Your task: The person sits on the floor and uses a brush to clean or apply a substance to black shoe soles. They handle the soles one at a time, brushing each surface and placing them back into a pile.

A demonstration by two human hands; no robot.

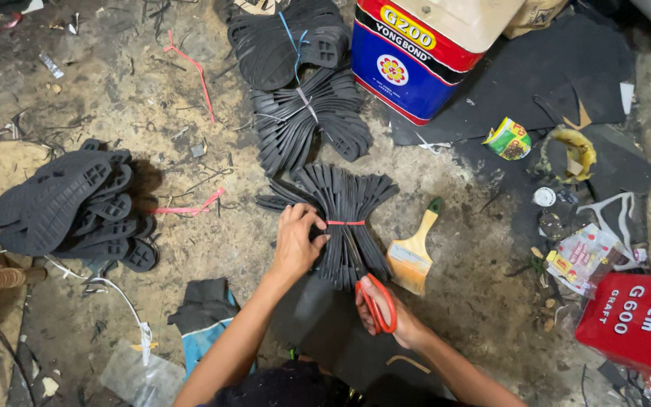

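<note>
A bundle of black shoe soles [344,203] lies on the dirty floor, tied around its middle with a red band [346,223]. My left hand [297,240] rests on the bundle's left side, fingers by the band. My right hand [386,307] grips red-handled scissors [374,300]; their blades point up toward the band.
Two more tied sole bundles [307,113] lie beyond. A loose pile of black soles [69,203] sits at the left. A glue-caked brush [412,252] lies to the right. A large red-and-blue tin [423,53] stands at the back; a red tin [638,320] is at right.
</note>
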